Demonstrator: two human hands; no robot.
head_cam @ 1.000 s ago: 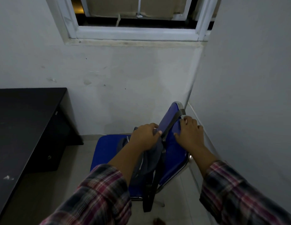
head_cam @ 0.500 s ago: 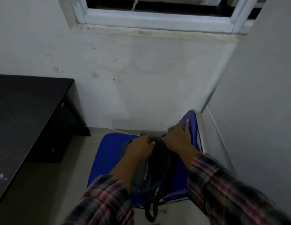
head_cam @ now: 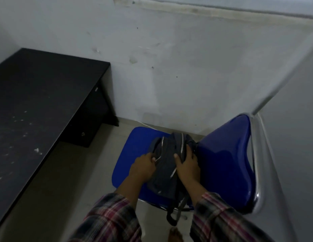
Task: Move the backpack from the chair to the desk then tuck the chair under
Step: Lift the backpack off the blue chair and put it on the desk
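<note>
Dim room. White wall (head_cam: 178,70) is running along the far side, scuffed and spotted, meeting a second wall on the right in a corner.

Black desk (head_cam: 38,102) is taking up the left side, its top speckled with pale flecks; a dark drawer unit (head_cam: 82,130) is sitting beneath its far end. Bare floor (head_cam: 52,180) is lying between desk and chair.

Blue chair (head_cam: 134,142) is standing in the corner, apart from the desk, its backrest and chrome frame close against the right wall.

Grey backpack (head_cam: 166,170) is lying on the chair seat, against the backrest, silver zips showing, straps hanging over the seat's near edge toward the floor.

Plaid sleeves (head_cam: 110,219) are reaching in from below.

Left hand (head_cam: 143,169) is closing its fingers on the backpack's left side, pinching fabric beside a zip. Right hand (head_cam: 186,165) is pressing on the backpack's right side, fingers spread and curling into the cloth, thumb on top.

A bare foot (head_cam: 175,234) is showing at the bottom edge, below the hanging straps.
</note>
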